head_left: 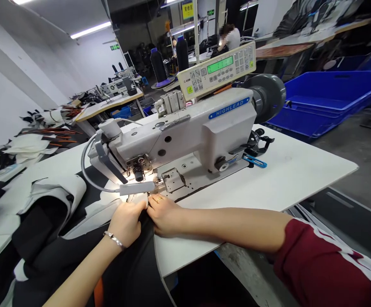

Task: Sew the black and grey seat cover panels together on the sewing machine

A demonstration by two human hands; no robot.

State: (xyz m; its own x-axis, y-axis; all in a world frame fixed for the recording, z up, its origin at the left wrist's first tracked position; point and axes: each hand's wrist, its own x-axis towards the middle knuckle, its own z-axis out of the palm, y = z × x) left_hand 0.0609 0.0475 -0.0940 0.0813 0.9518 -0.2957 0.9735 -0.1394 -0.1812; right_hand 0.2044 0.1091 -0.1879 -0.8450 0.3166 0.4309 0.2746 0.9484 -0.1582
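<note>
1. Here's the left hand [126,221], its grip curled closed on the edge of the black fabric [137,264].
2. Close beside it, fingertips nearly meeting, the right hand [163,213] bends its fingers down at that edge; whether its grip pinches, I can't tell.
3. And the fabric: up at the sewing machine's [185,132] lit needle end, beside bare white tabletop [287,179], spreading leftward and toward the person.

HIGHLEAD — blue plate [229,108], sewing machine [179,133]; C-60M — control panel [217,71].
</note>
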